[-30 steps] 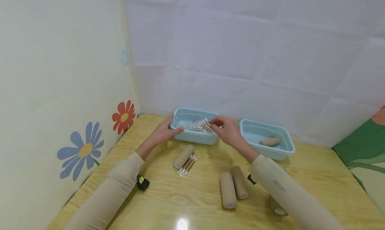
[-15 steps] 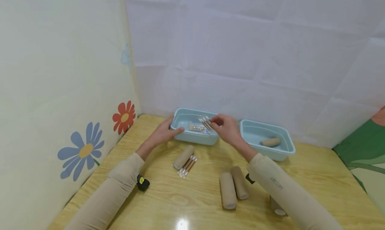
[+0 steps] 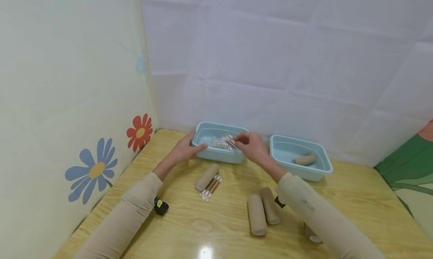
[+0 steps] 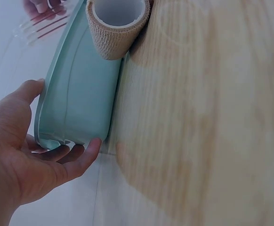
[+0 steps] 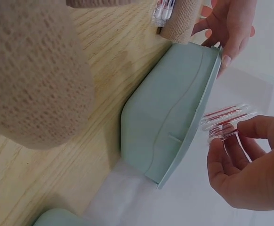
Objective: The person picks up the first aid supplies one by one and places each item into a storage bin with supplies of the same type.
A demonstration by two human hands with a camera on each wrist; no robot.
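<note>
My left hand [image 3: 184, 149] grips the left end of a light blue plastic bin [image 3: 220, 156], thumb at the rim and fingers against the outside. Over the bin's right end, my right hand [image 3: 253, 148] pinches a clear packet of cotton swabs [image 5: 231, 114] with reddish-brown sticks. Inside the bin lie more clear packets [image 3: 221, 144] with pale sticks. In front of it, a tan bandage roll [image 3: 207, 177] rests on the wooden table beside several wrapped brown-stick swabs [image 3: 211, 187]. The right wrist view shows the left hand's thumb on the bin's far end.
A second light blue bin [image 3: 301, 171] stands to the right and holds one tan roll [image 3: 304, 160]. Two bandage rolls [image 3: 257, 215] lie side by side nearer me. Another roll [image 3: 313, 234] is partly hidden by my right sleeve. A white sheet [image 3: 270, 63] hangs behind.
My right hand, with the swab packet, has dipped slightly toward the left bin and its wrist has shifted a little left. My left hand keeps its place on the bin.
</note>
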